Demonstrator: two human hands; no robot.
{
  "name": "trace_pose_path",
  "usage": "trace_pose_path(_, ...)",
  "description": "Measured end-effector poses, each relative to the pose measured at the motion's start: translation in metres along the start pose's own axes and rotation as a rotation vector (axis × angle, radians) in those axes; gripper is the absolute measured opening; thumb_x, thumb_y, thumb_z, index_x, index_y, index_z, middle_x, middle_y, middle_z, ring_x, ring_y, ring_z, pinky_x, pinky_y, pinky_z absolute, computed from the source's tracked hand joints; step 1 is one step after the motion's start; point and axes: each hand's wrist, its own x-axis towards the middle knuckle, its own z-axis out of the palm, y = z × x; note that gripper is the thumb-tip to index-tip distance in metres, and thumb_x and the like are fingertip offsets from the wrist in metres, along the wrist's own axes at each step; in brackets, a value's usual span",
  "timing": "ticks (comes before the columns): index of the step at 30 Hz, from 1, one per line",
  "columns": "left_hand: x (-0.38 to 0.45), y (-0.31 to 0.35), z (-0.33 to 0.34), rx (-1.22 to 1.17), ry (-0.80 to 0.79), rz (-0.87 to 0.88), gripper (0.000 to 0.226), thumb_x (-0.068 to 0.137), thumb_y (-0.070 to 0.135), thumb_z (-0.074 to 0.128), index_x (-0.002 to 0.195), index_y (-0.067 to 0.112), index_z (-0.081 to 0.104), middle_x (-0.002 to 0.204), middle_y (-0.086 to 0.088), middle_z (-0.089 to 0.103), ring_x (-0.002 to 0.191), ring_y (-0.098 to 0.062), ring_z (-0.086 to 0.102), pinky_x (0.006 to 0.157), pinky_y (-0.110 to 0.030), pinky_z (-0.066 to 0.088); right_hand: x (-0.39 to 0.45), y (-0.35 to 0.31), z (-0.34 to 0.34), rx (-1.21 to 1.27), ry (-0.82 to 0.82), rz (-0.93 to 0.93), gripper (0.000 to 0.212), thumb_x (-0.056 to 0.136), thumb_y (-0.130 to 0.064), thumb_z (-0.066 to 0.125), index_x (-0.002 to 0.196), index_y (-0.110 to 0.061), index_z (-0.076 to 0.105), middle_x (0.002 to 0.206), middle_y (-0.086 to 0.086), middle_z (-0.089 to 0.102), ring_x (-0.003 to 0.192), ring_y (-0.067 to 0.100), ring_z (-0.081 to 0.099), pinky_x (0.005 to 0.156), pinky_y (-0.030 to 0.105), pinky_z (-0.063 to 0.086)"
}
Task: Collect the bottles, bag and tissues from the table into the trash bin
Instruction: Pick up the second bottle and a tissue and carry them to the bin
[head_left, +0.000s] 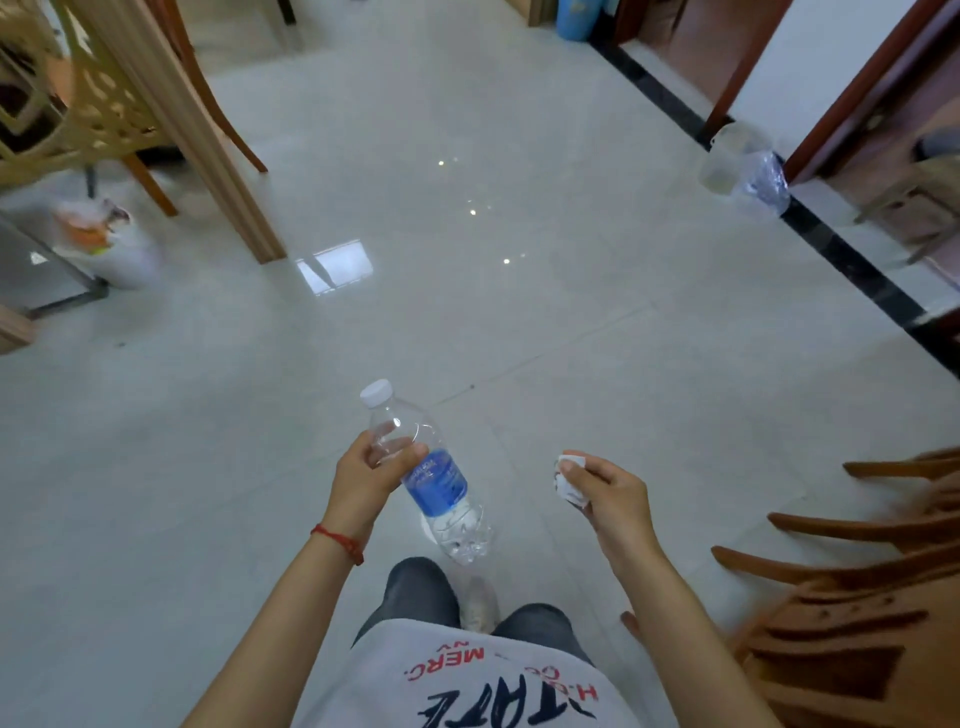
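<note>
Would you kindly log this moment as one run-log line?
left hand: grips bottle | right hand: pinches tissue | location: over tiled floor

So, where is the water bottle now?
In the head view, the water bottle is low at centre, gripped by the left hand, above the floor, left of the tissue.

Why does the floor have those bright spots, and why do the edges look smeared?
Head view: the glossy floor mirrors ceiling lights as small dots and a window as a pale patch; the wide lens bends the edges; the bin at left is motion-blurred, while the bottle and tissue stay sharp.
</note>
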Motion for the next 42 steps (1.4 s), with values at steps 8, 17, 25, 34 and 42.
trace_pose_path(8, 0.107, 0.05, 0.056, 0.099, -0.187, -0.003, 0.037, 0.078, 0.012, 0.069, 0.111, 0.018, 0.053, 0.103, -0.005, 0.064, 0.1, -0.023, 0.06, 0.09, -0.04, 0.049, 0.074, -0.033, 0.006, 0.088, 0.168, 0.007, 0.017, 0.078, -0.005, 0.068, 0.095, -0.002, 0.07, 0.084, 0.012, 0.068, 0.078, 0.023, 0.062, 0.075, 0.031, 0.048)
trace_pose_path(17, 0.222, 0.132, 0.138, 0.326, -0.525, 0.005, 0.065, 0.057, 0.03, 0.074, 0.116, 0.013, 0.055, 0.109, -0.011, 0.064, 0.1, -0.024, 0.061, 0.086, -0.038, 0.051, 0.133, -0.078, 0.016, 0.294, 0.462, -0.007, 0.015, 0.079, -0.006, 0.068, 0.093, -0.005, 0.069, 0.085, 0.014, 0.067, 0.079, 0.024, 0.061, 0.074, 0.032, 0.047)
trace_pose_path(25, 0.26, 0.161, 0.232, 0.515, -0.775, 0.041, 0.066, 0.055, 0.037, 0.075, 0.115, 0.016, 0.055, 0.11, -0.011, 0.064, 0.102, -0.025, 0.061, 0.088, -0.04, 0.051, 0.145, -0.09, -0.013, 0.386, 0.728, 0.035, 0.017, 0.079, -0.013, 0.07, 0.095, -0.011, 0.07, 0.087, 0.004, 0.069, 0.082, 0.017, 0.064, 0.078, 0.03, 0.051)
trace_pose_path(34, 0.264, 0.149, 0.37, 0.588, -0.92, 0.058, 0.037, 0.079, 0.011, 0.068, 0.113, 0.013, 0.055, 0.108, -0.013, 0.064, 0.098, -0.024, 0.061, 0.086, -0.038, 0.05, 0.177, -0.109, -0.101, 0.451, 0.894, 0.034, 0.009, 0.076, -0.014, 0.072, 0.079, -0.022, 0.072, 0.091, 0.009, 0.071, 0.091, 0.026, 0.065, 0.087, 0.04, 0.051)
trace_pose_path(42, 0.272, 0.173, 0.519, 0.569, -0.939, 0.071, 0.039, 0.08, 0.012, 0.067, 0.116, 0.012, 0.054, 0.113, -0.016, 0.063, 0.105, -0.029, 0.059, 0.091, -0.043, 0.049, 0.242, -0.182, -0.221, 0.531, 0.869, -0.076, 0.014, 0.08, -0.006, 0.067, 0.074, 0.006, 0.065, 0.064, 0.01, 0.057, 0.069, 0.022, 0.052, 0.079, 0.036, 0.047)
